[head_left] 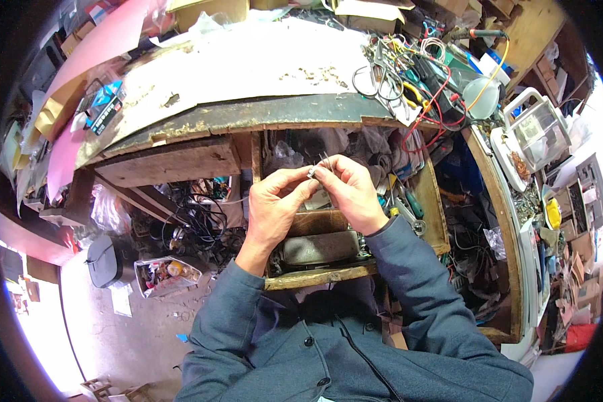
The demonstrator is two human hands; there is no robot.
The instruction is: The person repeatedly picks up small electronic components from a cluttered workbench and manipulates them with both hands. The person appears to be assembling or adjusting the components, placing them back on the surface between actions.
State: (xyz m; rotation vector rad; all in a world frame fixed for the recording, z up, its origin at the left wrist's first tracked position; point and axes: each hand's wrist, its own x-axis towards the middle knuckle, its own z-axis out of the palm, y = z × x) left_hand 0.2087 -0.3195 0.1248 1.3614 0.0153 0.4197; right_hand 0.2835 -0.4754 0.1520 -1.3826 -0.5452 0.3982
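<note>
My left hand [273,206] and my right hand [353,193] meet above an open wooden drawer [319,276]. Thumb and forefinger of both are pinched together on one small silvery piece [311,173], too small to name. Thin dark wire-like prongs [325,161] stick up beside the right fingertips. Beneath my hands, a grey-brown block-shaped thing [320,248] lies at the drawer's near end. Behind it are crumpled plastic bags [287,155]. Tools with green handles [414,203] lie on the right side of the drawer.
Beyond the drawer runs a worktop [241,110] with a brightly lit sheet on it. Scissors [382,79], tangled red leads [442,110] and a soldering iron [487,33] crowd its right end. Left of me, a bin of scraps [167,276] and a grey container [104,261] stand on the floor.
</note>
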